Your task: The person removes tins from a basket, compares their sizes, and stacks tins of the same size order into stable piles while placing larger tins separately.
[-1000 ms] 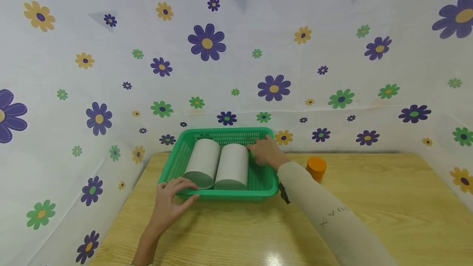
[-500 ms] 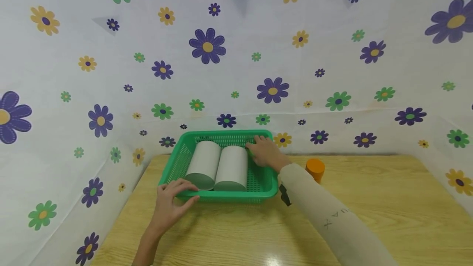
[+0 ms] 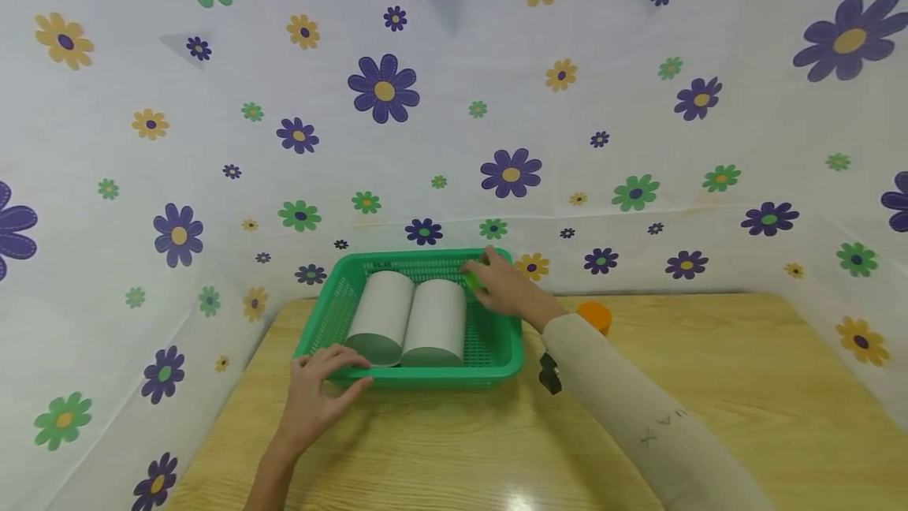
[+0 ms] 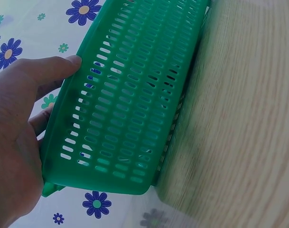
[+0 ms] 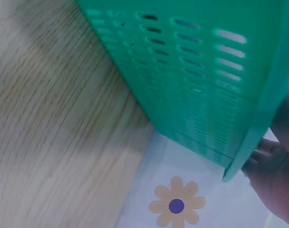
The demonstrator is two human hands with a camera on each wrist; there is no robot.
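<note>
The left hand's (image 3: 312, 397) fingers (image 4: 54, 69) curl over the near left rim of the green basket (image 3: 496, 353), thumb on the outer wall, gripping that corner. The right hand's (image 3: 507, 294) fingers are bunched at the far right corner of the basket, pinching a small light-green thing (image 3: 473, 281) against the inside; what that thing is cannot be told. From the right wrist view the fingers (image 5: 272, 166) show just past the basket's corner rim.

The basket sits on the wooden desk (image 3: 709, 385), toward its far left part, close to the flowered cloth (image 3: 638, 101) that hangs behind and to the sides. Inside it two grey cylinders (image 3: 407, 318) lie on their sides, touching each other, filling the left and middle of the basket. An orange cup (image 3: 594, 314) stands on the desk just right of the basket, partly hidden behind the right sleeve (image 3: 638, 416).
</note>
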